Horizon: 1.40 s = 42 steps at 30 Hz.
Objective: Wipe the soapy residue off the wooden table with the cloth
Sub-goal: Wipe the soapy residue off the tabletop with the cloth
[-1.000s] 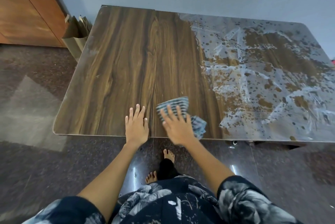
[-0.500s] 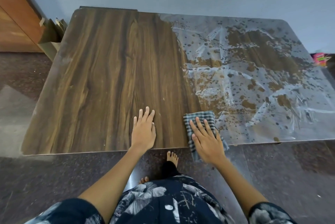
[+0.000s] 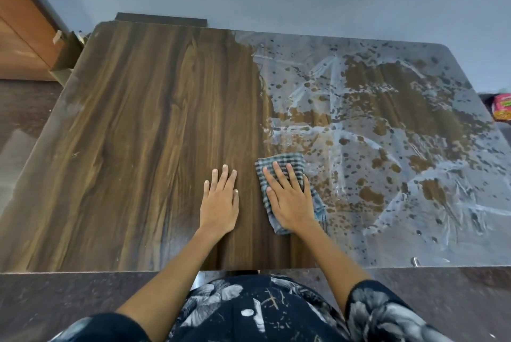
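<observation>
Head view: a wooden table (image 3: 132,148) fills the frame, and every place here is given from it. Its left half shows bare dark grain; its right half is covered with soapy residue (image 3: 387,134) — pale smears and streaks broken by brown patches of wood. The checked cloth (image 3: 279,160) lies on the table right at the line where the bare grain meets the soap, near the table's front edge. The right hand (image 3: 290,198) presses flat on the cloth, fingers straight and spread, gripping nothing. The left hand (image 3: 219,200) rests flat on the bare wood just beside the cloth, fingers straight and close together — it holds nothing. Beyond the table's right end sits a pink packet (image 3: 502,110).
</observation>
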Each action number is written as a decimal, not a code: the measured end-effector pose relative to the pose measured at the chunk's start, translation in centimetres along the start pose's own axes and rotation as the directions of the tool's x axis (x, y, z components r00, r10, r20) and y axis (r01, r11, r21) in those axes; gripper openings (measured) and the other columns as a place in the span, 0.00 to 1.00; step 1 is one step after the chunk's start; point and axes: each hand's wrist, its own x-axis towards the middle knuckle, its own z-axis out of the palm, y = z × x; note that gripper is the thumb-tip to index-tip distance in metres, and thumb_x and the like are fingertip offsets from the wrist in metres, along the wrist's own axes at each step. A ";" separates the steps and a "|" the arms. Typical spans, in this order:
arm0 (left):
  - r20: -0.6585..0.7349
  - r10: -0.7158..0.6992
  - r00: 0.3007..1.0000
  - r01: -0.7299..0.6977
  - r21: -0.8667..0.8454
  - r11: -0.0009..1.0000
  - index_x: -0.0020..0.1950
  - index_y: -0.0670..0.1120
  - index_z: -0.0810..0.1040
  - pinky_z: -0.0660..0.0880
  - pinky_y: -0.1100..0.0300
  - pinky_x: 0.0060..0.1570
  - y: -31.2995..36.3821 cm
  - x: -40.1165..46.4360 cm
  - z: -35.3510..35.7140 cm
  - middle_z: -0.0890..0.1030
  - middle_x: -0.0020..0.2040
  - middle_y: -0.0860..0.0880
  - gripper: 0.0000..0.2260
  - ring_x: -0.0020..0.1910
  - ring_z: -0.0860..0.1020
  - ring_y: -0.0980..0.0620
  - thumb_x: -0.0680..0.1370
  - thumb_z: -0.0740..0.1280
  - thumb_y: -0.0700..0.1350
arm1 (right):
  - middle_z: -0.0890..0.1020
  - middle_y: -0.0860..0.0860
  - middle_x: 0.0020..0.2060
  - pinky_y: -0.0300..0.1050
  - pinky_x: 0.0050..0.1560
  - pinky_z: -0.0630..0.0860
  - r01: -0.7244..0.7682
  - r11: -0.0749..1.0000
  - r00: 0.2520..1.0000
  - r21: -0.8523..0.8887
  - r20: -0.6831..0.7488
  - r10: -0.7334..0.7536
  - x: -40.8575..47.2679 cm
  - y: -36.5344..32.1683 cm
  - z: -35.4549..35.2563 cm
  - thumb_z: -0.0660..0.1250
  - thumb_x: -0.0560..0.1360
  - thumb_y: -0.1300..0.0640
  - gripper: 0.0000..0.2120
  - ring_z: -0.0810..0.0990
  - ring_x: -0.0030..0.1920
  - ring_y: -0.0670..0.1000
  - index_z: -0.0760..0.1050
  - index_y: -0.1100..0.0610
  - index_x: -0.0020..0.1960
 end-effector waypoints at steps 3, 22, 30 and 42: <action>-0.005 -0.021 1.000 0.021 -0.013 1.000 0.76 0.48 0.52 0.42 0.54 0.72 0.1 0.1 0.0 0.49 0.77 0.50 0.21 0.76 0.44 0.49 0.82 0.50 0.47 | 0.44 0.44 0.76 0.60 0.72 0.42 -0.007 1.000 1.000 -0.003 0.010 0.007 4.5 -0.1 -1.2 0.36 0.80 0.43 0.24 0.40 0.76 0.52 0.41 0.41 0.75; -0.092 -0.151 0.984 0.155 0.032 0.987 0.76 0.45 0.56 0.45 0.47 0.72 0.7 3.0 -0.3 0.54 0.77 0.48 0.22 0.76 0.48 0.47 0.81 0.52 0.46 | 0.40 0.45 0.75 0.59 0.74 0.46 0.122 0.993 0.989 -0.003 0.089 -0.121 6.6 3.8 -3.1 0.30 0.79 0.41 0.26 0.37 0.75 0.51 0.39 0.45 0.76; -0.048 -0.120 0.992 0.123 0.060 0.991 0.76 0.47 0.54 0.44 0.48 0.72 0.2 4.7 -1.3 0.52 0.77 0.49 0.22 0.76 0.47 0.48 0.82 0.51 0.48 | 0.42 0.44 0.76 0.53 0.73 0.44 0.270 0.963 0.954 -0.005 0.138 -0.266 4.0 0.9 -2.7 0.34 0.79 0.43 0.27 0.39 0.75 0.49 0.43 0.46 0.77; 0.042 -0.063 0.997 0.058 0.099 0.993 0.76 0.49 0.50 0.43 0.48 0.72 -1.2 6.7 -2.5 0.48 0.77 0.50 0.23 0.76 0.44 0.48 0.82 0.49 0.50 | 0.43 0.47 0.77 0.57 0.73 0.44 -0.092 0.992 0.990 0.080 0.116 0.083 13.4 1.1 -4.6 0.40 0.82 0.46 0.24 0.39 0.76 0.53 0.42 0.48 0.77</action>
